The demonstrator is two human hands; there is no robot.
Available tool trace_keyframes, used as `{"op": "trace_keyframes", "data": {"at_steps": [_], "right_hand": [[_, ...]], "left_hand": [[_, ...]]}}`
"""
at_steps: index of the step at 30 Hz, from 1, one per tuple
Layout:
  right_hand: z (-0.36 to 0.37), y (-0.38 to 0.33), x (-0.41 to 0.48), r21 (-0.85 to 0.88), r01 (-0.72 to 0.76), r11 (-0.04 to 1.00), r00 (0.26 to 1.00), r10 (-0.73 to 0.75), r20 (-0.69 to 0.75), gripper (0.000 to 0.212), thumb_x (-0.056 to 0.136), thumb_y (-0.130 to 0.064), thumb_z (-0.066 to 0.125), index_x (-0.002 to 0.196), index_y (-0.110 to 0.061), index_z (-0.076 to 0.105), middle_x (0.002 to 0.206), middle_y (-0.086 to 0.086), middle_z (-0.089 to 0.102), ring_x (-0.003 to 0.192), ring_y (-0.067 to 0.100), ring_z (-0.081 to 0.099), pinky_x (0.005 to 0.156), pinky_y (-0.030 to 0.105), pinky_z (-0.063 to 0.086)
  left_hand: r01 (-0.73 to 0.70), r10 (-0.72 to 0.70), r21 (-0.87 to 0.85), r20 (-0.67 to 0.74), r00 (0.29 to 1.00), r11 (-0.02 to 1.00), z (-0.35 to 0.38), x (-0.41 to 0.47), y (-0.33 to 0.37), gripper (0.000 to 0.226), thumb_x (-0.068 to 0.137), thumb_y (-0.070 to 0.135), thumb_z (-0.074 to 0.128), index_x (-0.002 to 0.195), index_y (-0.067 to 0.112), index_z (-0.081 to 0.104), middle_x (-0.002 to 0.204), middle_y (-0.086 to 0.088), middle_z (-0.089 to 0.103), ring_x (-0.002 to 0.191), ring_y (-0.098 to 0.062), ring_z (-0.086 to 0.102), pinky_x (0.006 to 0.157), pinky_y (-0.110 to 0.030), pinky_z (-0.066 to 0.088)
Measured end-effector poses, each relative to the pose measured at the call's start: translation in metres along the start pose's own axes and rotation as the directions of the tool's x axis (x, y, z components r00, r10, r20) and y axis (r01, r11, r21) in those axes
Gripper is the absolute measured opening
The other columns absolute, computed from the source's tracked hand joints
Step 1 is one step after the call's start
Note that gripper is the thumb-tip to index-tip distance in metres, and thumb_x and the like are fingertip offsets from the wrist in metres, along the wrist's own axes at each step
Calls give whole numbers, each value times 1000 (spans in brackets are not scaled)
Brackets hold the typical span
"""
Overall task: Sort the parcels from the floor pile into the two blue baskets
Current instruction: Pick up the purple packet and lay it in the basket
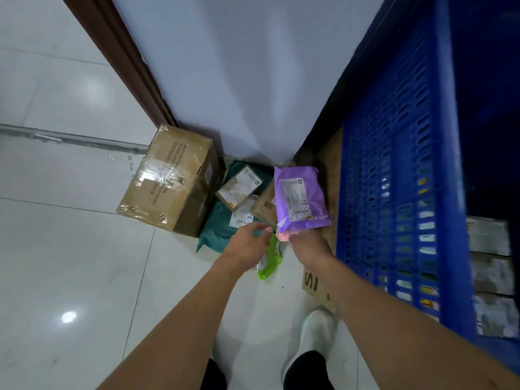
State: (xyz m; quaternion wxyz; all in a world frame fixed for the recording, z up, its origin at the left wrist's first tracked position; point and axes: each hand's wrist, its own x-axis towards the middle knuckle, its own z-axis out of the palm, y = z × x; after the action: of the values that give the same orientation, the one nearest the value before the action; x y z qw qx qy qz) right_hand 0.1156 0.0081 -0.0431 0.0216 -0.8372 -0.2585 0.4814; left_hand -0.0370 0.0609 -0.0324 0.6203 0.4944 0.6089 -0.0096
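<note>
My right hand (308, 244) grips the lower edge of a purple mailer bag (301, 201) with a white label, held up over the floor pile; a pink edge shows beneath it. My left hand (247, 244) hovers with fingers apart just above a bright green packet (270, 260) on the floor; whether it touches is unclear. The pile in the wall corner holds a big taped cardboard box (168, 178), a teal mailer bag (222, 232), a small labelled carton (239, 187) and a small brown box (266, 206). A blue basket (394, 192) stands at right with parcels inside.
A flat piece of cardboard (315, 285) lies under the basket's side by my white shoe (315, 333). A white wall (239, 66) with a brown door frame (126, 66) backs the pile. Glossy white floor tiles (70, 263) spread to the left.
</note>
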Motion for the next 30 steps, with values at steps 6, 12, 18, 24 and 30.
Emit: {"op": "trace_keyframes", "data": {"at_steps": [6, 12, 18, 24, 30], "right_hand": [[25, 13, 80, 331, -116, 936, 992, 125, -5, 33, 91, -27, 57, 113, -6, 71, 112, 14, 73, 104, 30, 69, 92, 38, 56], [41, 15, 109, 62, 34, 997, 958, -15, -287, 42, 96, -30, 59, 135, -18, 49, 127, 15, 62, 115, 37, 59, 92, 42, 51], [49, 16, 108, -15, 87, 996, 932, -86, -351, 33, 97, -33, 58, 126, -21, 50, 119, 13, 64, 104, 34, 61, 81, 44, 54], [48, 5, 98, 84, 118, 989, 956, -90, -281, 36, 97, -28, 55, 132, -23, 53, 120, 12, 63, 106, 33, 60, 87, 46, 52], [18, -24, 58, 83, 134, 987, 974, -116, -192, 38, 96, -32, 54, 133, -27, 57, 127, 11, 65, 114, 34, 60, 95, 41, 49]], "left_hand": [[1, -1, -8, -14, 1000, 1000, 39, 71, -18, 25, 94, 33, 63, 115, 21, 72, 111, -5, 72, 108, -27, 67, 99, -43, 53], [25, -16, 100, -90, 996, 995, 70, 119, -31, 31, 95, 31, 64, 120, 13, 68, 117, -11, 70, 112, -32, 63, 90, -32, 47], [41, -20, 137, -151, 988, 990, 84, 133, -36, 28, 93, 34, 65, 100, 7, 71, 101, -15, 72, 100, -33, 66, 73, -30, 42], [-9, 38, 152, -187, 982, 988, 72, 122, -18, 16, 91, 27, 61, 99, 16, 70, 98, -8, 72, 96, -30, 65, 80, -33, 50], [-81, 88, 47, -182, 979, 996, 26, 87, 18, 17, 92, 19, 61, 77, 22, 53, 76, 3, 60, 81, -26, 59, 69, -34, 47]]}}
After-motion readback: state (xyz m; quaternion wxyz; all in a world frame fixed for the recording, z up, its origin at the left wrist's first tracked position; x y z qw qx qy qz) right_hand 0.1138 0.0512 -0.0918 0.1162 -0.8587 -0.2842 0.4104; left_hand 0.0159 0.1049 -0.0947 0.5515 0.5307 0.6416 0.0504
